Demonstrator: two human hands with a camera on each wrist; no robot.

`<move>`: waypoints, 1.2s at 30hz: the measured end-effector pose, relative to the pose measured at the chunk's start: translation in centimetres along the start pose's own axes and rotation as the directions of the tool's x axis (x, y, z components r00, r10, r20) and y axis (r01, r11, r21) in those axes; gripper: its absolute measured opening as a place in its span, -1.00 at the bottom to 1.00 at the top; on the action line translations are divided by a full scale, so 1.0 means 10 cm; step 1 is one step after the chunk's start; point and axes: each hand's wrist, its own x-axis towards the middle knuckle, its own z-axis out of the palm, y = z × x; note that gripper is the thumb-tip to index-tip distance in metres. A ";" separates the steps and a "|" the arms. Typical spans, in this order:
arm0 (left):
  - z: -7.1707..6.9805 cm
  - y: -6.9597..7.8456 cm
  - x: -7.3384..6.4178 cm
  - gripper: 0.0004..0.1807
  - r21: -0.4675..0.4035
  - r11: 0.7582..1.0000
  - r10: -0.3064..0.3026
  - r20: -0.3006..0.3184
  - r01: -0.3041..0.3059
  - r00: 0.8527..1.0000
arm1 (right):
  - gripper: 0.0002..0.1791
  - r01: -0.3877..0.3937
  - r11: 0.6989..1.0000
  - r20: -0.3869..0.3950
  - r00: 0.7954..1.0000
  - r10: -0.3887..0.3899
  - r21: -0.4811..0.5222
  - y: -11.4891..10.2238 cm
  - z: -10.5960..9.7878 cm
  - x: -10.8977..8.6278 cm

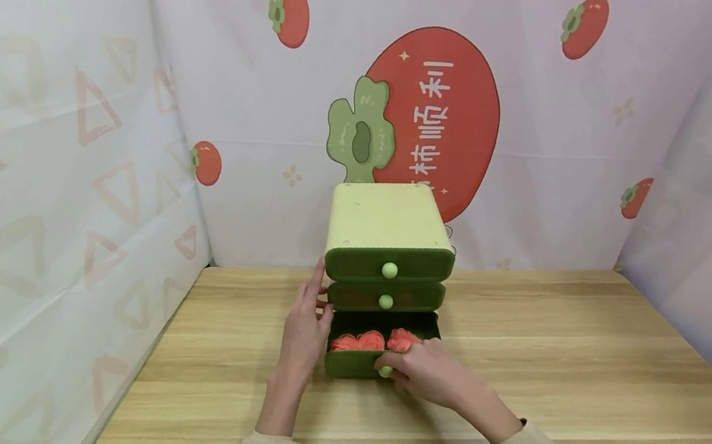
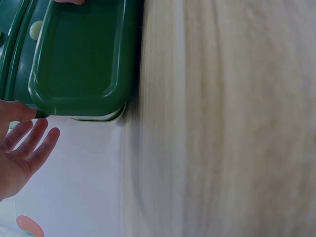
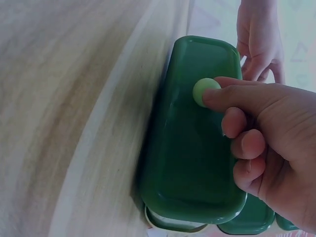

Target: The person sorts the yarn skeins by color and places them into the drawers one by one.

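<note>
A small cabinet [image 1: 385,214] with a pale yellow top and three dark green drawers stands on the table. Its bottom drawer [image 1: 350,363] is pulled out and holds several coral-red bundles of yarn [image 1: 370,341]. My right hand [image 1: 435,373] pinches the round pale green knob [image 3: 205,92] of that drawer between thumb and index finger, the other fingers curled in beside it. At the cabinet's left side rests my left hand [image 1: 303,334], fingers extended along the edge. In the left wrist view its thumb [image 2: 22,111] lies right at the drawer fronts, with the other fingers spread.
The wooden table [image 1: 550,361] carries the cabinet near its back edge. Behind stands a white cloth backdrop [image 1: 241,64] printed with red persimmons. Cloth walls with faint patterns [image 1: 56,201] border the left and right sides.
</note>
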 end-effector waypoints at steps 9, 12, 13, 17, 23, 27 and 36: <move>-0.02 0.02 0.02 -0.03 0.000 1.000 -0.008 0.006 0.008 1.000 | -0.83 0.023 0.998 -0.067 0.997 -0.027 -0.059 0.11 0.04 0.11; -0.02 0.01 0.01 -0.03 0.001 1.000 -0.001 0.003 0.001 1.000 | -0.82 0.034 0.997 -0.095 0.995 -0.041 -0.074 0.16 0.06 0.14; -0.02 0.01 0.01 -0.03 0.001 1.000 0.001 0.002 -0.001 1.000 | -0.82 0.036 0.996 -0.108 0.993 -0.045 -0.083 0.18 0.07 0.15; -0.01 0.01 0.02 -0.03 0.004 1.000 0.003 0.001 -0.003 1.000 | -0.82 0.035 0.995 -0.127 0.991 -0.046 -0.091 0.25 0.07 0.21; -0.01 0.00 0.03 -0.03 0.007 1.000 -0.012 -0.009 0.012 1.000 | -0.83 0.014 0.999 -0.126 0.992 -0.020 -0.048 0.34 0.08 0.32; -0.01 -0.01 0.03 -0.03 -0.001 1.000 -0.008 -0.014 0.008 1.000 | -0.82 -0.041 0.999 -0.138 0.990 0.037 -0.028 0.38 0.10 0.36; 0.01 -0.02 0.03 -0.02 -0.001 1.000 0.001 -0.006 -0.001 1.000 | -0.79 -0.167 0.986 -0.174 0.971 0.161 -0.016 0.38 0.18 0.40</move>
